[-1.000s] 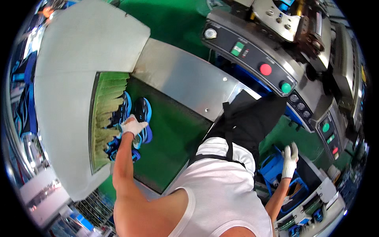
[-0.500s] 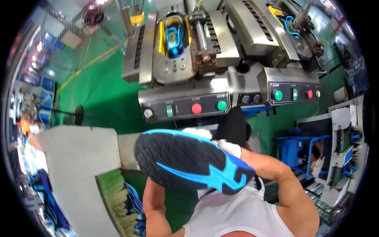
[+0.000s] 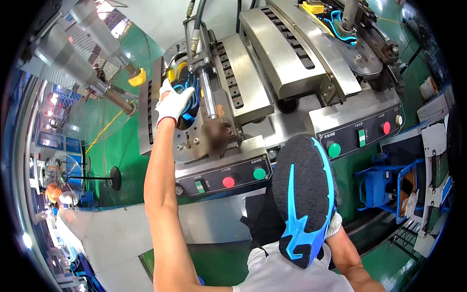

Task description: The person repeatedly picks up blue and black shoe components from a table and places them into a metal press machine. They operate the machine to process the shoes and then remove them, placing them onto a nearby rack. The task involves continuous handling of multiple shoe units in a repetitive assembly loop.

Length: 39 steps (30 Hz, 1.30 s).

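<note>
In the head view, my right hand (image 3: 334, 225), white-gloved and partly hidden, holds a black-and-blue shoe (image 3: 305, 194), its sole facing the camera, just left of my grip. My gloved left hand (image 3: 173, 103) is at a second shoe (image 3: 188, 118) seated in a metal press (image 3: 245, 82), thumb spread; I cannot tell whether it grips, and a button panel (image 3: 214, 183) lies below it.

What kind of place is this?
Probably a shoe factory floor: metal machines with push-button panels, one shoe sitting in the left machine, and a second shoe in the gloved right hand.
</note>
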### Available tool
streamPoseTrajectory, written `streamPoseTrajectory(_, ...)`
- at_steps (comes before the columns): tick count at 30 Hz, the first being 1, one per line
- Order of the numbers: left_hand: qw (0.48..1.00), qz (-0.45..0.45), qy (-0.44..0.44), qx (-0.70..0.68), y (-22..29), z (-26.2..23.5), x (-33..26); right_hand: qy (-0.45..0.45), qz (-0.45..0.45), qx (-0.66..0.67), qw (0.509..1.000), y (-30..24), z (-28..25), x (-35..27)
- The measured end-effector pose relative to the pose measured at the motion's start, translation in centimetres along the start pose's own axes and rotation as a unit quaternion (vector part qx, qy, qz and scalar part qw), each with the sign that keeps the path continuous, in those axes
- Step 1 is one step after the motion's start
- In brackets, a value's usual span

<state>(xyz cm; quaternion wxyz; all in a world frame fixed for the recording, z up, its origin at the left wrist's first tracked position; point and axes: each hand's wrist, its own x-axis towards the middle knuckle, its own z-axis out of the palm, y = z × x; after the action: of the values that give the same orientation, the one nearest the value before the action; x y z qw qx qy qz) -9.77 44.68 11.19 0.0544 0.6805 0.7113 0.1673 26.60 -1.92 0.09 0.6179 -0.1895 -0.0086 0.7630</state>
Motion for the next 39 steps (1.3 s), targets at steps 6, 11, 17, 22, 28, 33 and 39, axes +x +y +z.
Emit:
streamPoseTrajectory(6,0.995,-0.055,-0.036,0.073,-0.4,2.0,4.7,0.012,-0.064,-0.022,0.998,-1.2,-1.6,-2.3)
streamPoseTrajectory(11,0.999,0.025,0.010,0.033,-1.5,-3.5,5.4,-0.028,-0.085,-0.064,0.994,-0.9,-1.4,-3.2)
streamPoseTrajectory(17,0.969,0.075,0.207,-0.108,-4.9,-13.2,-9.1,0.006,-0.041,-0.013,0.999,0.3,2.2,0.1)
streamPoseTrajectory(22,0.965,-0.016,0.242,-0.099,-10.3,-15.7,-28.3,0.066,-0.039,-0.152,0.985,0.5,5.4,2.6)
streamPoseTrajectory(28,0.954,-0.246,0.154,-0.072,-19.0,-8.5,-44.7,0.030,-0.088,-0.357,0.929,2.7,19.3,13.5)
streamPoseTrajectory(33,0.947,-0.306,0.095,0.013,-25.0,-0.3,-52.8,-0.095,-0.033,-0.459,0.883,8.3,31.7,27.2)
streamPoseTrajectory(39,0.956,-0.272,0.096,-0.045,-25.9,2.7,-55.0,0.023,-0.019,-0.646,0.763,10.2,32.8,46.4)
